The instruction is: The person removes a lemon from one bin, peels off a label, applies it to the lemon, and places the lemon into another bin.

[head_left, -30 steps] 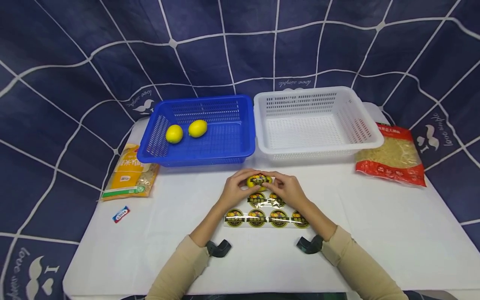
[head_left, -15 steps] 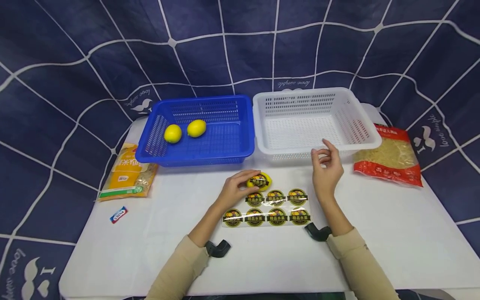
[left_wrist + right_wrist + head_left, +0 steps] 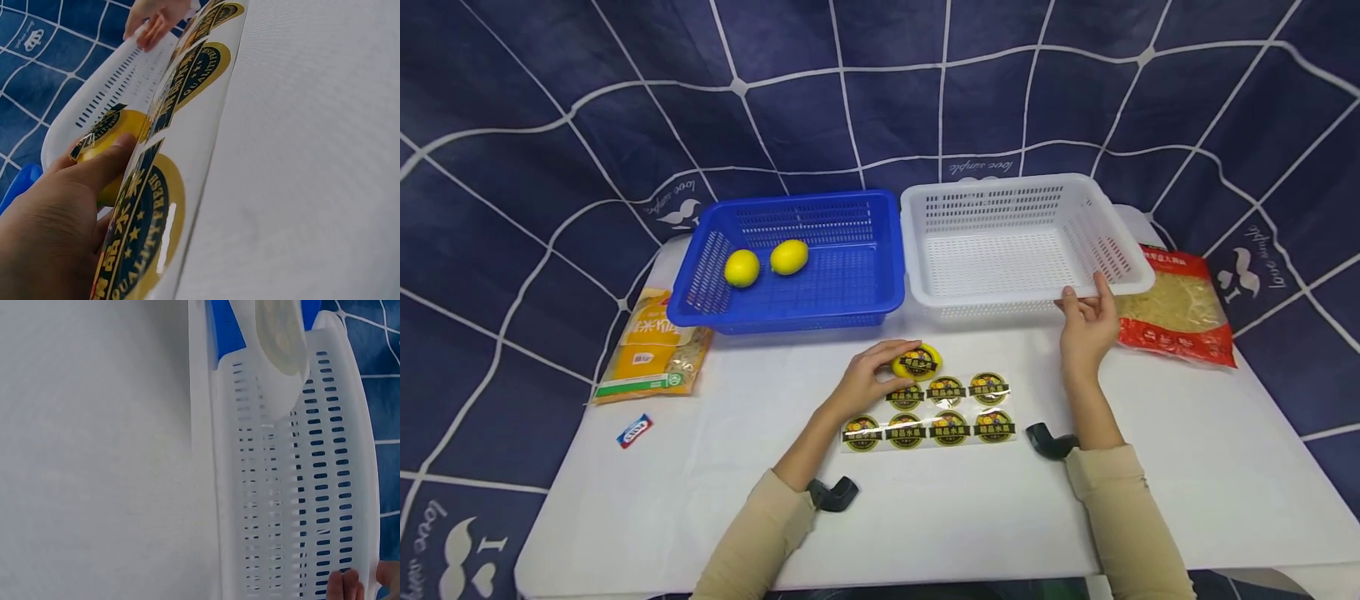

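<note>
Left hand [image 3: 867, 380] is curling round the stickered lemon [image 3: 917, 362], pinning it beside the sticker sheet [image 3: 928, 414]; right hand [image 3: 1086, 321], fingers relaxed, is touching the white basket [image 3: 1138, 280] rim, seemingly steadying it.

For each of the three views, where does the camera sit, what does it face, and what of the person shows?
Head: from above, looks down the table at the baskets; both forearms show.
Left wrist: low by the left hand, faces along the sticker sheet and labelled lemon.
Right wrist: faces the white basket; only right-hand fingertips show.
Shared: both wrist views show the white basket.
</note>
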`<state>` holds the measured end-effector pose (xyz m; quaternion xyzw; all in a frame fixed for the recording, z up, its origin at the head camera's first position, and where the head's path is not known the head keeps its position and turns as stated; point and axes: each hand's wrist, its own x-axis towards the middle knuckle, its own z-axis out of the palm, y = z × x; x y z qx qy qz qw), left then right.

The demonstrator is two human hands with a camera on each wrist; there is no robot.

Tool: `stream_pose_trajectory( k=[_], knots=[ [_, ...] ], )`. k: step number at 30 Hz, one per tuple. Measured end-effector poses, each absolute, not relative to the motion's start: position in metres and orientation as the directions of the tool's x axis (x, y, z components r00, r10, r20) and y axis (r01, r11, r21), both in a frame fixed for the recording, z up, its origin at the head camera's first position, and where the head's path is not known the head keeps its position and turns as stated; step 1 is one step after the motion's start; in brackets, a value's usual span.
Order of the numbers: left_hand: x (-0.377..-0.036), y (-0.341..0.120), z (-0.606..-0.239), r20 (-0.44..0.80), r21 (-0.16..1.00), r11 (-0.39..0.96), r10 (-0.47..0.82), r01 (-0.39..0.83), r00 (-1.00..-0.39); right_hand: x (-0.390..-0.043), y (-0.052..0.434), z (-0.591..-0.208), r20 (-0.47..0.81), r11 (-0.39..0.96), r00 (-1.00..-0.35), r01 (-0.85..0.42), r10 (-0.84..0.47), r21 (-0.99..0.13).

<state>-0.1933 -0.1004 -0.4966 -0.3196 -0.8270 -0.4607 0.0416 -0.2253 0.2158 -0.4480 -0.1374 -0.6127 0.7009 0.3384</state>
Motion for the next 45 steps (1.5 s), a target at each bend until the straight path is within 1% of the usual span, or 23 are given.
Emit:
stream_pose_trajectory(
  k=[3, 7, 10, 14, 18, 22, 25, 28, 31, 37, 39, 42, 45],
  knots=[
    [-0.195, -0.098, -0.494, 0.390, 0.735, 0.362, 0.468, 0.574, -0.793, -0.228, 0.219, -0.445, 0.153, -0.217, -0.758, -0.364, 0.635, -0.906],
    [-0.194, -0.092, -0.480, 0.433, 0.762, 0.303, 0.419, 0.573, -0.798, -0.227, 0.219, -0.441, 0.107, -0.355, -0.776, -0.400, 0.622, -0.845],
    [-0.191, -0.085, -0.453, 0.475, 0.777, 0.240, 0.384, 0.582, -0.792, -0.224, 0.217, -0.438, 0.090, -0.387, -0.787, -0.396, 0.611, -0.833],
    [-0.203, -0.067, -0.406, 0.559, 0.737, 0.208, 0.348, 0.643, -0.753, -0.220, 0.213, -0.432, 0.081, -0.393, -0.794, -0.384, 0.602, -0.835],
    [-0.239, -0.041, -0.366, 0.611, 0.688, 0.237, 0.323, 0.686, -0.723, -0.217, 0.212, -0.431, 0.091, -0.400, -0.799, -0.392, 0.594, -0.828],
    [-0.283, -0.010, -0.346, 0.603, 0.715, 0.194, 0.315, 0.672, -0.733, -0.218, 0.215, -0.431, 0.115, -0.382, -0.798, -0.403, 0.592, -0.832],
    [-0.310, 0.010, -0.344, 0.549, 0.784, 0.125, 0.318, 0.608, -0.773, -0.219, 0.217, -0.434, 0.115, -0.387, -0.793, -0.411, 0.598, -0.825],
    [-0.331, 0.023, -0.349, 0.474, 0.835, 0.138, 0.310, 0.533, -0.824, -0.222, 0.217, -0.440, 0.131, -0.378, -0.791, -0.422, 0.598, -0.824],
    [-0.348, 0.029, -0.359, 0.397, 0.853, 0.233, 0.293, 0.467, -0.870, -0.225, 0.215, -0.446, 0.152, -0.359, -0.791, -0.427, 0.592, -0.830],
    [-0.376, 0.036, -0.388, 0.240, 0.826, 0.449, 0.269, 0.341, -0.933, -0.221, 0.211, -0.445, 0.183, -0.299, -0.790, -0.420, 0.585, -0.857],
    [-0.381, 0.038, -0.397, 0.175, 0.803, 0.516, 0.275, 0.299, -0.945, -0.221, 0.211, -0.446, 0.191, -0.291, -0.789, -0.423, 0.584, -0.858],
    [-0.381, 0.041, -0.404, 0.063, 0.783, 0.581, 0.282, 0.222, -0.957, -0.220, 0.211, -0.446, 0.194, -0.267, -0.786, -0.414, 0.587, -0.870],
    [-0.380, 0.046, -0.404, -0.004, 0.752, 0.631, 0.298, 0.194, -0.955, -0.219, 0.212, -0.443, 0.214, -0.249, -0.784, -0.423, 0.582, -0.871]
  ],
)
